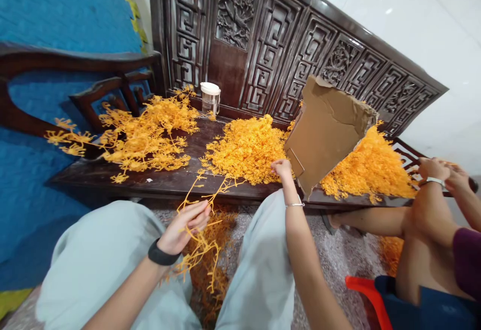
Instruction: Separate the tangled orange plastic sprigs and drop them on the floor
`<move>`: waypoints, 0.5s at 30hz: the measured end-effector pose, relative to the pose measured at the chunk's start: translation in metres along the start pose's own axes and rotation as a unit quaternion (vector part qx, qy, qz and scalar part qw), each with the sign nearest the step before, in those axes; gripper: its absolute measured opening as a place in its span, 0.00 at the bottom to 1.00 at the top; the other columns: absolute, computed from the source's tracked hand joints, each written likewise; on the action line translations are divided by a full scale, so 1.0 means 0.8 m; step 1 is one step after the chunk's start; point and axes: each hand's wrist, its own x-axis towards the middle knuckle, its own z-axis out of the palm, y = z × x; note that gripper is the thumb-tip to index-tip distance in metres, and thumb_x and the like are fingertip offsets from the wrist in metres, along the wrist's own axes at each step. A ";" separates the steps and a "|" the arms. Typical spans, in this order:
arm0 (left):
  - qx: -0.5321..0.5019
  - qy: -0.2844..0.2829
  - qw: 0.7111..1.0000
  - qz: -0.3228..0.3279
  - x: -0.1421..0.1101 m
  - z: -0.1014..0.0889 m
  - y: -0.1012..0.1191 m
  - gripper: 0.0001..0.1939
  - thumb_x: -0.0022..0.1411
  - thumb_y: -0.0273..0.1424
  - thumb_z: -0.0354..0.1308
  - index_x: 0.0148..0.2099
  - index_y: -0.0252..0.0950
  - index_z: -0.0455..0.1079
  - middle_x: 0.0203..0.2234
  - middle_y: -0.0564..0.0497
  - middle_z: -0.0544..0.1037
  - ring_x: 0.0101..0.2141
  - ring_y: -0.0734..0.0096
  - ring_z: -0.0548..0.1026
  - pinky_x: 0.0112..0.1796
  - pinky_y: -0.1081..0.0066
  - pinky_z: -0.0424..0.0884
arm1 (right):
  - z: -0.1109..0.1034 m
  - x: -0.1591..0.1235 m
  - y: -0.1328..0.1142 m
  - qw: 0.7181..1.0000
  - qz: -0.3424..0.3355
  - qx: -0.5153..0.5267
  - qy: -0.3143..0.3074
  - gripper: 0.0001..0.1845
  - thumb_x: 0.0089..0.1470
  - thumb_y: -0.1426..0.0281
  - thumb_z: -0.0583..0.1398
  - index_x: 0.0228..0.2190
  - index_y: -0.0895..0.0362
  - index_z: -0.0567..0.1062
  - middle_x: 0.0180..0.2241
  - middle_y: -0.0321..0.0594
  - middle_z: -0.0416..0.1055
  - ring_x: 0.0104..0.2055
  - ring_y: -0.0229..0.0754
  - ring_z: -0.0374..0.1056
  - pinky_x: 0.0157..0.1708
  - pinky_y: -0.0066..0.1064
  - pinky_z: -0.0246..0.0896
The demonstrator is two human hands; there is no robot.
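Note:
My left hand (188,223), with a black band at the wrist, is closed around a bunch of thin orange branching stems (201,250). The stems stick out above the fingers toward the bench and hang down below over my lap. At the right edge of a heap of small orange plastic pieces (244,149), my right hand (282,168) has its fingers pinched together; what is in them is too small to make out. Farther left on the bench lies a looser pile of orange branched sprays (150,132).
A dark carved wooden bench (203,139) carries the piles. A lidded clear cup (210,100) stands at its back. A cardboard piece (326,124) leans upright before another orange heap (372,164). At the right, a co-worker's hands (438,172) are busy. Orange scraps (212,275) cover the floor below.

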 end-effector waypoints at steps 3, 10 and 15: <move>-0.005 -0.001 1.000 0.011 -0.002 0.000 0.000 0.13 0.53 0.33 0.59 0.21 0.31 0.67 0.08 0.64 0.46 0.13 0.84 0.44 0.14 0.82 0.47 | 0.007 -0.001 -0.004 0.999 0.025 -0.028 0.014 0.11 0.54 0.66 0.54 0.36 0.59 0.71 0.37 0.42 0.69 0.36 0.37 0.66 0.35 0.31 0.64; -0.056 0.010 0.997 0.054 -0.008 -0.001 0.008 0.12 0.58 0.35 0.52 0.32 0.31 0.70 0.11 0.60 0.55 0.13 0.83 0.50 0.15 0.81 0.55 | 0.014 -0.015 -0.005 0.995 0.035 -0.081 0.049 0.03 0.42 0.72 0.60 0.20 0.56 0.72 0.19 0.45 0.70 0.28 0.42 0.67 0.26 0.31 0.56; -0.138 -0.025 0.988 0.066 -0.014 -0.003 0.017 0.19 0.60 0.38 0.47 0.43 0.29 0.69 0.22 0.50 0.72 0.20 0.74 0.67 0.23 0.72 0.66 | 0.022 -0.034 -0.018 0.993 0.028 -0.103 0.048 0.05 0.40 0.68 0.59 0.21 0.57 0.69 0.21 0.42 0.69 0.26 0.40 0.66 0.24 0.29 0.55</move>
